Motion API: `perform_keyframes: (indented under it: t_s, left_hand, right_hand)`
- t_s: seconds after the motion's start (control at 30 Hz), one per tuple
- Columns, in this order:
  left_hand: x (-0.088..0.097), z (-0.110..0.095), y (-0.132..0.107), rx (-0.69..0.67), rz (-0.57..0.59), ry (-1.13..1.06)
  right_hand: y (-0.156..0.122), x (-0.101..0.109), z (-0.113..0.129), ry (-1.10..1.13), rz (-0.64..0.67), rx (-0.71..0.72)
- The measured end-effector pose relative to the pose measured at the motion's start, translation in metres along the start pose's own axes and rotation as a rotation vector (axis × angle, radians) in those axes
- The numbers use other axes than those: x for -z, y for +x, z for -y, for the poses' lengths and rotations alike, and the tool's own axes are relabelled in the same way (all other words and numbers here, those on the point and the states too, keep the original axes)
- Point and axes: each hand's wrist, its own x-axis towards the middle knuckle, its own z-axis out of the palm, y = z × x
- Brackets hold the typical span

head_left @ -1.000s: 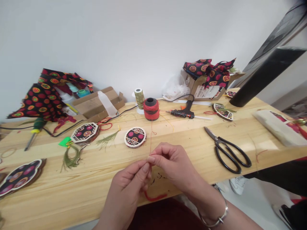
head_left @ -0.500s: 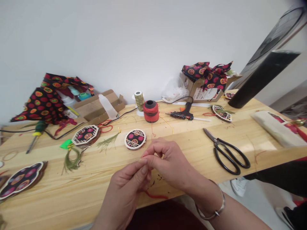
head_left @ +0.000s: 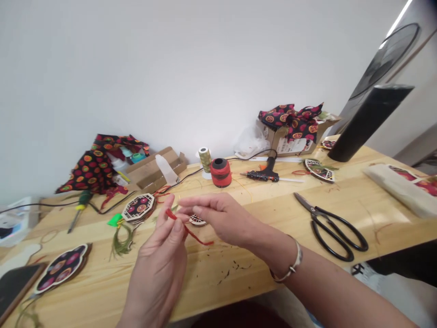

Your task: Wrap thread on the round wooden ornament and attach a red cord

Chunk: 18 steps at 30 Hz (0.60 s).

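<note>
A short length of red cord (head_left: 194, 234) is pinched between the thumb and fingers of my left hand (head_left: 159, 259), its loose end trailing right over the table. My right hand (head_left: 221, 218) hovers close beside it, fingers stretched left and apart from the thumb; whether they touch the cord I cannot tell. Behind the right hand, a round ornament (head_left: 198, 221) with a pale lattice frame is mostly hidden. Farther back stands a spool of red thread (head_left: 221, 175), with a green thread cone (head_left: 205, 160) next to it.
Black-handled scissors (head_left: 331, 228) lie at right, below a glue gun (head_left: 262, 174). An octagonal ornament (head_left: 138, 207), a cloud-shaped ornament (head_left: 63, 269), a screwdriver (head_left: 78, 212) and a phone (head_left: 18, 289) lie at left. Cartons (head_left: 157, 175), patterned fabric (head_left: 88, 171) and a black roll (head_left: 368, 123) stand behind.
My hands were pressed together and have come apart; the right has opened. The red cord now shows above the left fingers. The view has swung slightly left, bringing the phone into sight.
</note>
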Motion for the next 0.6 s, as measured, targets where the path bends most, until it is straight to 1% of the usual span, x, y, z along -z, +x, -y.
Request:
perform_keyframes:
  t_s: [0.1,0.2,0.3,0.47,0.53,0.6]
  left_hand:
    - [0.003,-0.002,0.002,0.044,0.057,-0.043]
    - [0.005,-0.001,0.002,0.091,0.031,-0.106]
    - [0.004,0.0,0.003,0.14,0.014,-0.172]
    - [0.003,0.0,0.004,0.167,-0.005,-0.22]
    - [0.004,-0.001,0.004,0.163,0.003,-0.225]
    - [0.004,-0.003,0.003,0.152,0.022,-0.232]
  right_hand:
    - [0.004,-0.003,0.002,-0.08,0.145,0.03]
    - [0.004,-0.003,-0.002,-0.156,0.214,0.066]
    - [0.003,-0.003,-0.01,-0.184,0.216,0.072]
    - [0.001,0.001,-0.02,-0.307,0.144,0.118]
    - [0.002,0.005,-0.021,-0.408,0.14,0.173]
    - [0.002,0.009,-0.022,-0.558,0.129,0.252]
